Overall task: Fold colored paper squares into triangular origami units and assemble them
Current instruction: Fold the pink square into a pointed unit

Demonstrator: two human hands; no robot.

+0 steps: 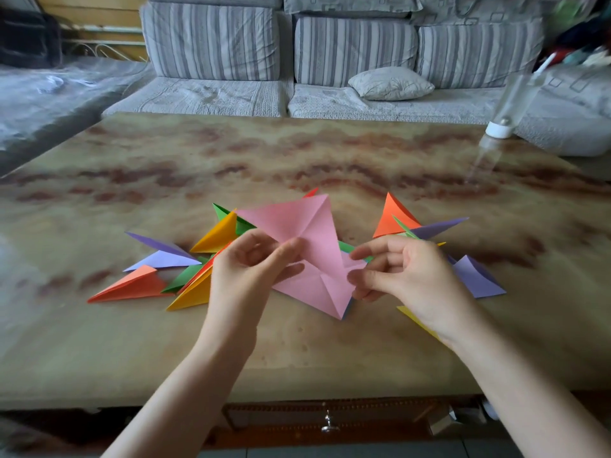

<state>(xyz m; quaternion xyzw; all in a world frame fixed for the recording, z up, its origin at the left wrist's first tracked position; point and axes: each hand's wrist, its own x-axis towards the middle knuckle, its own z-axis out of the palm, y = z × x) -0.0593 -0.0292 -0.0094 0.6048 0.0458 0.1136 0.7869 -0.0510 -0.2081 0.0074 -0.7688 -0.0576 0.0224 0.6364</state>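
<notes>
A creased pink paper square [307, 233] is held just above the table between both hands. My left hand [251, 269] pinches its left middle with thumb and fingers. My right hand [406, 272] pinches its right side, fingers curled. Folded triangular units lie around it: orange [129, 285], purple [162, 254], yellow [218, 236] and green [185, 277] on the left, and orange [393, 216] and purple [476, 276] on the right. A yellow piece [413, 317] pokes out under my right wrist.
The marbled brown table [297, 153] stretches far ahead. A clear plastic bottle with a white cap [499, 127] stands at the back right. A grey striped sofa [330, 61] with a small pillow [390, 84] lies behind the table.
</notes>
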